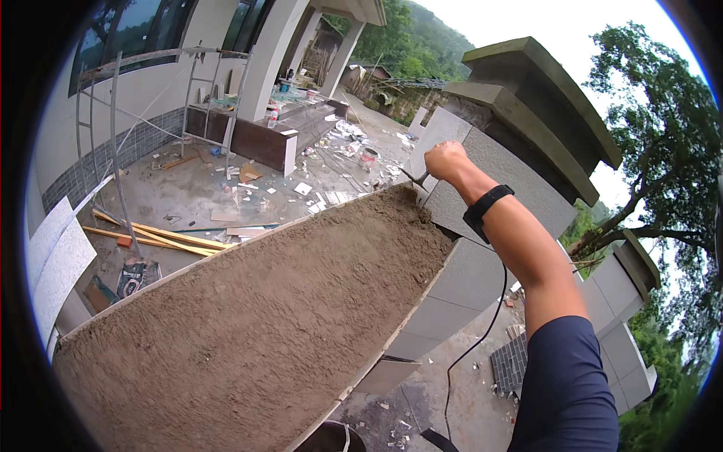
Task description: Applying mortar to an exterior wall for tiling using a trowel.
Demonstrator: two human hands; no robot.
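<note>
My right hand (446, 159) grips a metal tool, probably a trowel (416, 179), at the far end of a long wall top filled with wet grey-brown mortar (271, 301). The tool's dark metal part is at the corner where the mortar meets a pillar clad in pale grey tiles (506, 184); my fingers hide its handle. Stepped concrete caps (550, 98) top the pillar. A black band (488, 207) is on my right wrist. My left hand is not in view.
Metal scaffolding (117, 98) stands by the building left. Yellow timber (173, 237), a bucket (368, 158) and tile scraps lie below. A black cable (482, 339) hangs on the right, near a dark bucket (327, 437) at the bottom. Another tiled pillar (610, 294) and trees stand right.
</note>
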